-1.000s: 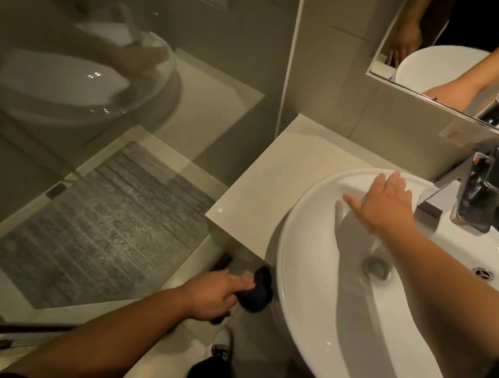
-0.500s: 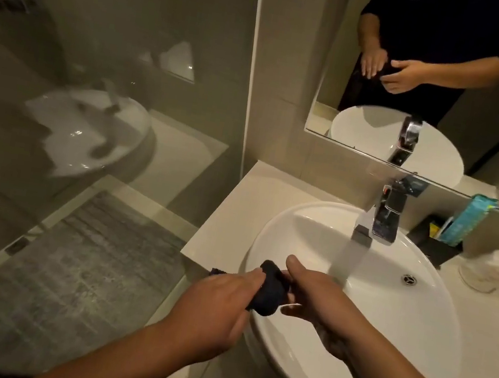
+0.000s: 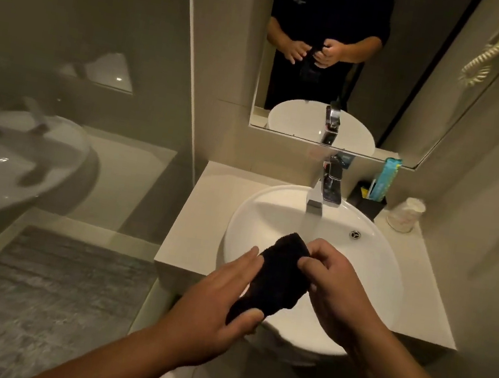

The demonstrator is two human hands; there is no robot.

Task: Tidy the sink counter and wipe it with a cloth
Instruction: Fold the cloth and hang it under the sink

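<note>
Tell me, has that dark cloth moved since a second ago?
Yes. The dark cloth was down beside the basin's left edge in the left hand; now both hands hold it up over the white basin, nearer the tap.

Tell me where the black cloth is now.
The black cloth is in the head view's centre, held between the left hand and right hand, above the front of the white basin.

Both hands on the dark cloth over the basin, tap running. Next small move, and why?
Probably push the cloth forward under the water stream. The left hand and right hand hold it bunched over the basin, just short of the stream from the faucet. Wetting it seems the sensible step before wiping the counter.
</note>
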